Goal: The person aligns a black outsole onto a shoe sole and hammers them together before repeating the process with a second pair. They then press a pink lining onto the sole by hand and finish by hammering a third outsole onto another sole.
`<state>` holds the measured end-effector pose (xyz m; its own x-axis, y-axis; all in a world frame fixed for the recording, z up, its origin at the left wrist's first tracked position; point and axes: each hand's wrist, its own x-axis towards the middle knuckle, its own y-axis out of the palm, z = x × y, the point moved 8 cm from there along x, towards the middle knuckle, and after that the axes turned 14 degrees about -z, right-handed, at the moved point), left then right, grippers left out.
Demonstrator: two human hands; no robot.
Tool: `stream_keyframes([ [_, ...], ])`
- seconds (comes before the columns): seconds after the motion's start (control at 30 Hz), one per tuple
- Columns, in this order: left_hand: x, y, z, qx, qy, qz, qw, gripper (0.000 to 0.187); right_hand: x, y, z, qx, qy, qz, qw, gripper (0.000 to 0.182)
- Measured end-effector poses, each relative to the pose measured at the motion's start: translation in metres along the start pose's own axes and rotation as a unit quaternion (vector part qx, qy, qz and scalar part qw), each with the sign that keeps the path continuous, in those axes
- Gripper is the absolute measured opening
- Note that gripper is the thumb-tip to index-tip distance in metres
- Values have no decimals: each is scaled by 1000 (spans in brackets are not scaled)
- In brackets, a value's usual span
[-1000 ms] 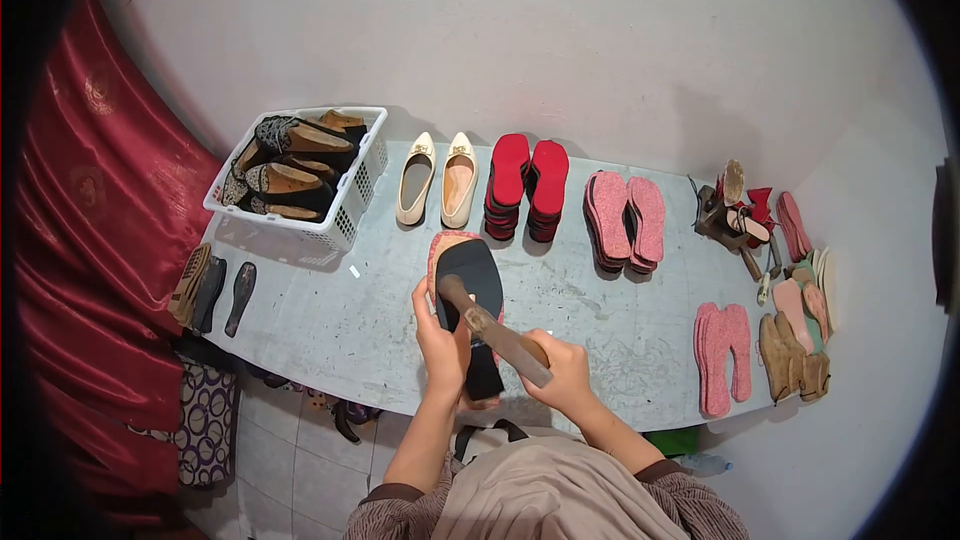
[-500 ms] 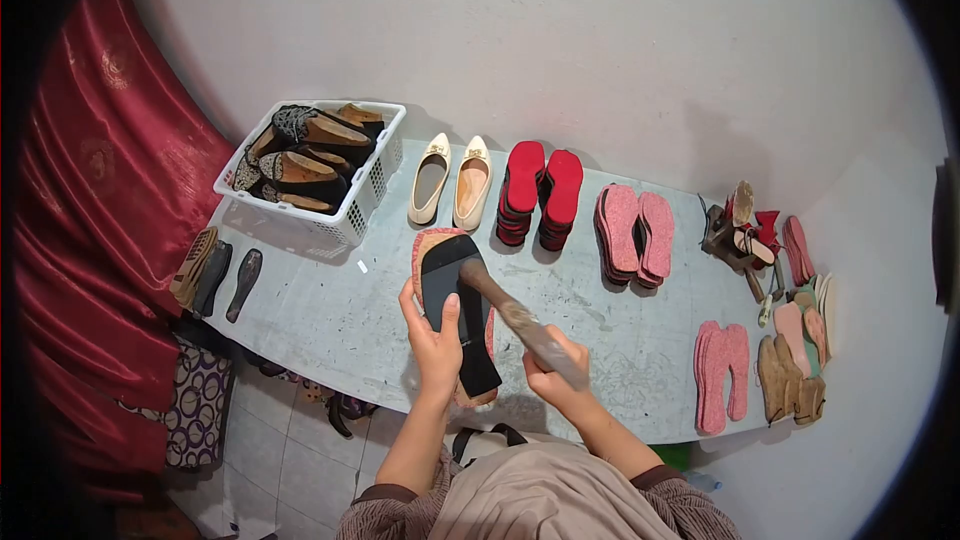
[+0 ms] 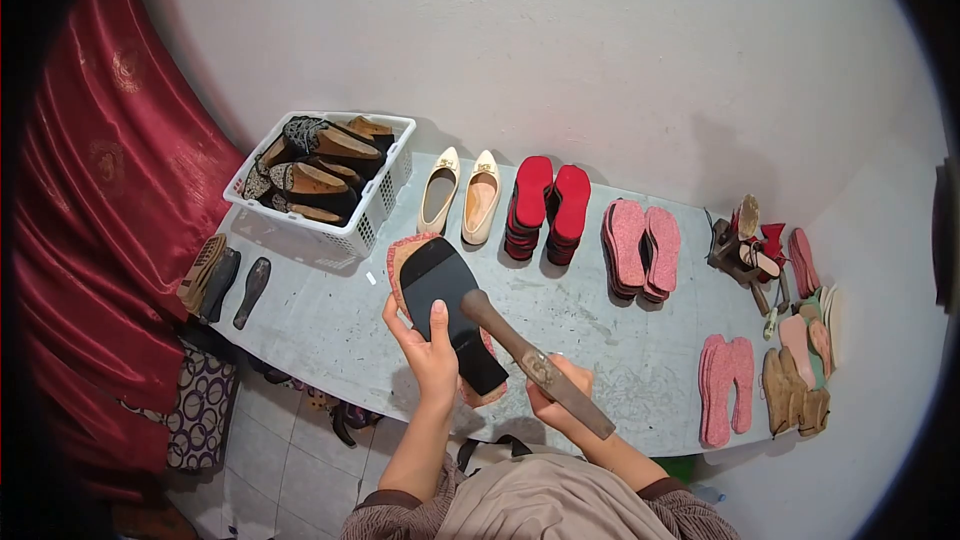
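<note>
My left hand (image 3: 428, 362) grips a shoe sole (image 3: 438, 275), its thumb lying over the black face and the fingers around the left side. Under the black layer, a tan piece with a pinkish-red edge (image 3: 397, 258) shows along the rim. A hammer (image 3: 512, 342) with a worn brown surface is in my right hand (image 3: 562, 392), whose fingers wrap its handle. The hammer's rounded head overlaps the middle right of the black sole in this view. Both hands are over the front of the table.
On the table (image 3: 560, 340) stand a white basket (image 3: 352, 236) of shoes, cream flats (image 3: 480, 198), red sole stacks (image 3: 568, 205), and pink sole stacks (image 3: 625, 240). More pink soles (image 3: 714, 390), tan pieces (image 3: 785, 380) and tools (image 3: 735, 250) lie at right. Dark soles (image 3: 252, 292) lie left.
The sole has tilted, its top end swinging left. The hammer has shifted slightly, its head lower on the sole and its handle end lower right. The whole view has shifted a little.
</note>
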<state>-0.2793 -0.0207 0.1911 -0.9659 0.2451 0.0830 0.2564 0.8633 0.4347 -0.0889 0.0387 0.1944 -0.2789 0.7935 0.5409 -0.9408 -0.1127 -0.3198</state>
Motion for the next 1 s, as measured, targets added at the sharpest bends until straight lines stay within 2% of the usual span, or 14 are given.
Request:
stream_keyframes([
  [0.07,0,0,0,-28,-12,-7,1000,46,1,0,3,19,5,8,1000,23],
  [0.17,5,-2,-1,-22,-10,-38,999,47,0,4,0,-50,15,47,998,24],
  [0.27,6,-5,-8,-12,8,-51,999,47,-6,2,-3,19,20,11,1000,23],
  [0.33,5,-5,-12,-14,11,-40,999,46,-11,8,-6,7,32,58,998,23],
  [0.43,10,-7,-6,1,-4,-52,999,46,-9,7,2,-49,11,75,996,22],
  [0.57,7,-8,-7,-4,-17,-45,999,46,-16,7,4,11,6,68,998,22],
  [0.63,8,-10,-4,5,9,-40,999,45,-15,12,0,-61,30,85,994,20],
  [0.77,14,-15,0,-19,-12,-62,998,45,-20,10,-4,-13,40,83,996,23],
  [0.87,18,-17,-6,1,15,-75,997,45,-20,9,-7,16,49,85,995,23],
  [0.93,19,-12,-15,15,46,-59,997,44,-14,13,-4,-71,14,109,991,18],
  [1.0,24,-14,-13,-4,37,-71,997,44,-10,8,3,-41,1,105,994,17],
])
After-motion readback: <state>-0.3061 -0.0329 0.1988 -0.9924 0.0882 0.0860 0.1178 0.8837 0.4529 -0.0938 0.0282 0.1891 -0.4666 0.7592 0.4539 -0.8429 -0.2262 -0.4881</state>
